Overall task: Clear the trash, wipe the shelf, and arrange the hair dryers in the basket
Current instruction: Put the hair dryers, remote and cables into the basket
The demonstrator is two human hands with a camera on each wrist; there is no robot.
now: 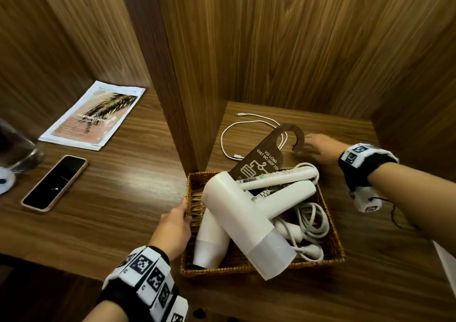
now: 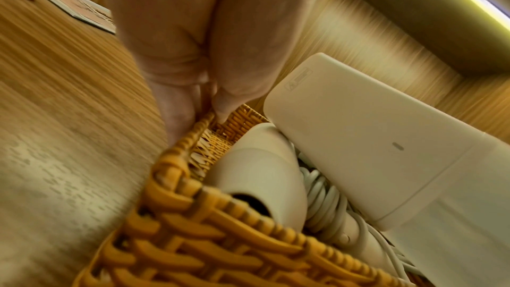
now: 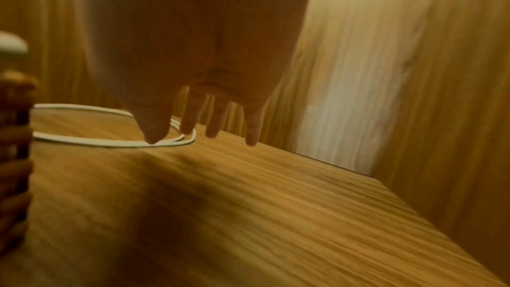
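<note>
From the head view, my left hand pinches the left rim of the basket, which sits at lower centre of the frame on the shelf. Two hair dryers lie crossed inside it over a tangle of cord. My right hand reaches into the upper right, fingers spread and holding nothing, just right of the door hanger propped from the basket. The white cable loops left of that hand, its long run toward the back wall.

Left wrist view: thumb and fingers clamp the rim at centre.

Right wrist view: the fingertips hang straight; the thumb meets the cable at centre left. I judge the right hand is the nearer one for it.
</note>
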